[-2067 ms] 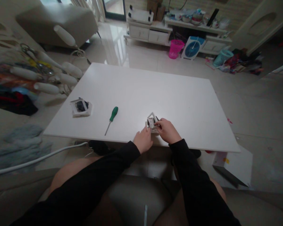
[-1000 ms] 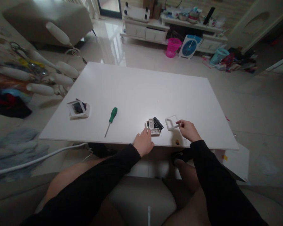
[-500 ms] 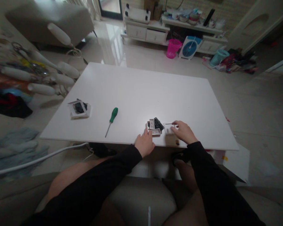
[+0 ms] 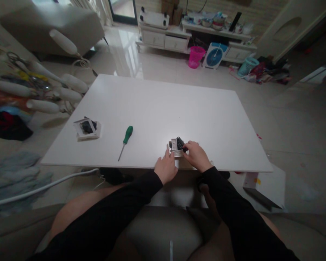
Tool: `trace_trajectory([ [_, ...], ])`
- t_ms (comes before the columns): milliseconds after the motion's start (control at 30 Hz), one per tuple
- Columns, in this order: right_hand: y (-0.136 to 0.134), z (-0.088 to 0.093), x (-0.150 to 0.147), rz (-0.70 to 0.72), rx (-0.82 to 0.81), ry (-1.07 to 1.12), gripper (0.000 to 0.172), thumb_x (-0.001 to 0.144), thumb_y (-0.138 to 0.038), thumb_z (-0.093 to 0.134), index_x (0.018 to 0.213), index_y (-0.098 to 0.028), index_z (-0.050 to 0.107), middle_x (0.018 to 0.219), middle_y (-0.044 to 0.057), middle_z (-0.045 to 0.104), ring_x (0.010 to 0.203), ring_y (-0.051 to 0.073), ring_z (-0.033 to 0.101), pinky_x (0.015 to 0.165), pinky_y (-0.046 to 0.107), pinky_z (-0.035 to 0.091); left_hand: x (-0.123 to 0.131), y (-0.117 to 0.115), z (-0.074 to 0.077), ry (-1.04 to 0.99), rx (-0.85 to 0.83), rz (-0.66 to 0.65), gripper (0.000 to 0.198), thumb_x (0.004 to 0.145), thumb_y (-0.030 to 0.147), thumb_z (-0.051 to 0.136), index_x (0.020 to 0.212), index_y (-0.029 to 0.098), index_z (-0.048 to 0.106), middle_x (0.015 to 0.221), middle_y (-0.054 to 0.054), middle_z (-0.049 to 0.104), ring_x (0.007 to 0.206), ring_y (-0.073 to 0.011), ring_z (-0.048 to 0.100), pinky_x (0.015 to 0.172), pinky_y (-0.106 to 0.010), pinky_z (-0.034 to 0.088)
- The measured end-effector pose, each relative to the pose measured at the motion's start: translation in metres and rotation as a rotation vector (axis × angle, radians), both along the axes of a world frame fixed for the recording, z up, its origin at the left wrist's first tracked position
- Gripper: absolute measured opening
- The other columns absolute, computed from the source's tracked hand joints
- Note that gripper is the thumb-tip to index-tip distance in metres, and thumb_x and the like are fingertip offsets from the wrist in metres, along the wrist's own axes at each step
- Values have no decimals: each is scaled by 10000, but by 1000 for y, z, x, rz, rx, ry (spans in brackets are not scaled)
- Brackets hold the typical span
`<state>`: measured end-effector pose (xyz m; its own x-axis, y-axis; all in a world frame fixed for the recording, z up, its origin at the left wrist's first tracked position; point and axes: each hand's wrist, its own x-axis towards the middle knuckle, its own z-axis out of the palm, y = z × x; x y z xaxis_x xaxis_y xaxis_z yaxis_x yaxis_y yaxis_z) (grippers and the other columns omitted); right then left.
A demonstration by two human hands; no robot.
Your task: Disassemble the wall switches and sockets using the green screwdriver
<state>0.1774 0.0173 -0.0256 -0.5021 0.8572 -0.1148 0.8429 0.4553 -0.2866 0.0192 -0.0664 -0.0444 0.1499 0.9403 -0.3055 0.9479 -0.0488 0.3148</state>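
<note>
A small white box point(image 4: 178, 153) with compartments and black pieces point(image 4: 180, 142) in it lies close to the table's near edge. My left hand point(image 4: 166, 168) has its fingertips at the box's front left corner, holding it against the table. From the right, my right hand point(image 4: 197, 156) reaches in with thumb and fingers pinched at the dark pieces; its fingers partly cover what they hold. A screwdriver point(image 4: 128, 135) with a green handle lies to the left, apart from both hands. Further left sits a white frame-like box point(image 4: 89, 137) with black parts inside.
The white table point(image 4: 157, 105) stretches out in front of me. At left, a lamp with white tubular shades point(image 4: 63, 41) stands close to the table's corner. Beyond it on the floor are a pink basket point(image 4: 196, 57) and a blue-and-white fan point(image 4: 215, 56). An open white box point(image 4: 268, 185) stands below right.
My right hand has moved left from the table beside the box onto the black pieces. The thin dark strip at its fingertips no longer shows. My left hand stays at the box.
</note>
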Motion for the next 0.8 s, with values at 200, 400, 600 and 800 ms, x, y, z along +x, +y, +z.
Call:
trace_trajectory([
  [200, -5, 8, -6, -39, -36, -102, 128, 974, -200, 579, 986, -185, 706, 1055, 98, 719, 967, 219, 653, 803, 306, 446, 1, -1, 2, -6, -20, -2, 476, 928, 288, 564, 1361, 108, 484, 1588, -261, 438, 1262, -336, 657, 1032, -454, 537],
  [400, -9, 10, -11, -117, -64, -219, 202, 1000, -272, 553, 1003, -204, 744, 989, 115, 780, 907, 262, 720, 698, 322, 420, 2, -1, 2, -9, -16, -8, 471, 921, 288, 572, 1349, 107, 491, 1584, -260, 438, 1311, -342, 626, 1041, -450, 536],
  [600, -11, 7, -12, -114, -97, -231, 223, 1002, -337, 573, 989, -217, 761, 1004, 120, 792, 905, 267, 733, 694, 315, 425, 2, -1, 1, -2, -27, -5, 516, 923, 290, 583, 1398, 128, 463, 1604, -243, 426, 1310, -329, 629, 1051, -443, 526],
  [800, -11, 5, -14, -115, -50, -167, 217, 1006, -260, 532, 968, -216, 741, 1021, 105, 785, 914, 243, 715, 701, 308, 407, 2, -1, 0, -1, -37, -7, 544, 916, 298, 580, 1417, 122, 462, 1631, -253, 399, 1262, -331, 657, 1049, -460, 531],
])
